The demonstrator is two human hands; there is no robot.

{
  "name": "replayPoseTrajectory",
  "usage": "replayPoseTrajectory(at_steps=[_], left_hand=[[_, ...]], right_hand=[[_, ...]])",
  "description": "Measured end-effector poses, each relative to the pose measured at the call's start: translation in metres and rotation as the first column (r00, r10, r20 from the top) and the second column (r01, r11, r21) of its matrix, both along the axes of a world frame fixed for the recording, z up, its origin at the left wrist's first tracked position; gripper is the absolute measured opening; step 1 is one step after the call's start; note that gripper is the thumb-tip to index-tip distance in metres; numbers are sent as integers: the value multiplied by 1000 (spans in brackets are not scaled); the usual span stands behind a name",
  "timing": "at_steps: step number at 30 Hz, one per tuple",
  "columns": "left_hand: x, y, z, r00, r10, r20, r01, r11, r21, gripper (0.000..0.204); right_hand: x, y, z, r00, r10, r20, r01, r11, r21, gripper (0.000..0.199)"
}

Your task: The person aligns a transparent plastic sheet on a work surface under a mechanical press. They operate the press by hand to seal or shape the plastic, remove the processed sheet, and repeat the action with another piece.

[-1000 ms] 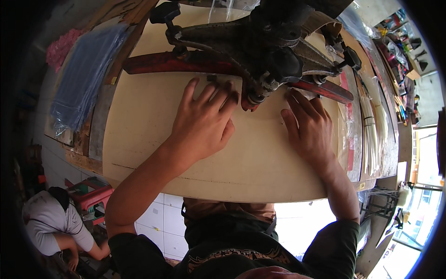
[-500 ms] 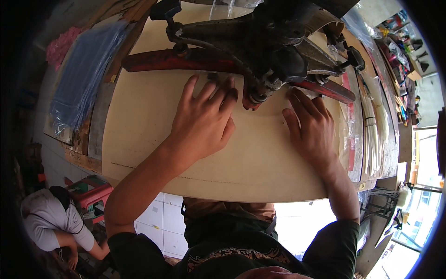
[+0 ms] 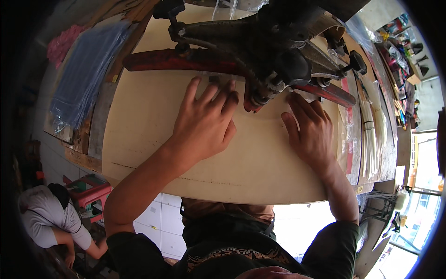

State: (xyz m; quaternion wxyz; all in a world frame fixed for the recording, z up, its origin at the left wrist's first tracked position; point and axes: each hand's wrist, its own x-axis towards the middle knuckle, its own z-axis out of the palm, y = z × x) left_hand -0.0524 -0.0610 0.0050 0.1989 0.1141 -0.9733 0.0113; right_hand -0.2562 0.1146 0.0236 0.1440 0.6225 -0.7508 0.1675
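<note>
My left hand (image 3: 204, 123) lies flat on the beige tabletop (image 3: 186, 172), fingers spread, with the fingertips at the long red bar (image 3: 186, 60) of a dark metal press machine (image 3: 278, 51). My right hand (image 3: 311, 135) also rests flat, palm down, just right of the machine's lower head, its fingertips near the bar's right end (image 3: 325, 93). A thin clear plastic film (image 3: 207, 76) seems to lie under the fingertips at the bar; it is hard to make out. Neither hand grips anything.
A stack of bluish clear bags (image 3: 88, 74) and a pink bundle (image 3: 60, 44) lie at the table's left. Clear packets of pale sticks (image 3: 371, 135) line the right side. Below left, another person (image 3: 46, 218) crouches beside a red stool (image 3: 88, 190).
</note>
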Motion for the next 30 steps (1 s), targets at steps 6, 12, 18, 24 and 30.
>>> replayPoseTrajectory(at_steps=[6, 12, 18, 24, 30], left_hand=[[-2, 0, 0, 1000, 0, -6, 0, 1000, -3, 46], [-2, 4, 0, 1000, -4, 9, 4, 1000, 8, 47], [-5, -2, 1, 1000, 11, -22, -11, 1000, -3, 46], [-6, -4, 2, 1000, 11, -12, -11, 1000, -1, 46], [-5, -6, 0, 999, 12, -32, -13, 999, -50, 42]], right_hand=[[0, 1, -1, 1000, -3, -1, 3, 1000, -1, 34], [0, 1, -1, 1000, -2, -4, 2, 1000, -1, 34], [1, 0, -1, 1000, 2, -11, -2, 1000, 2, 35], [0, 1, -2, 1000, 0, -17, 0, 1000, 7, 36], [1, 1, -1, 1000, 2, -10, -2, 1000, 19, 37]])
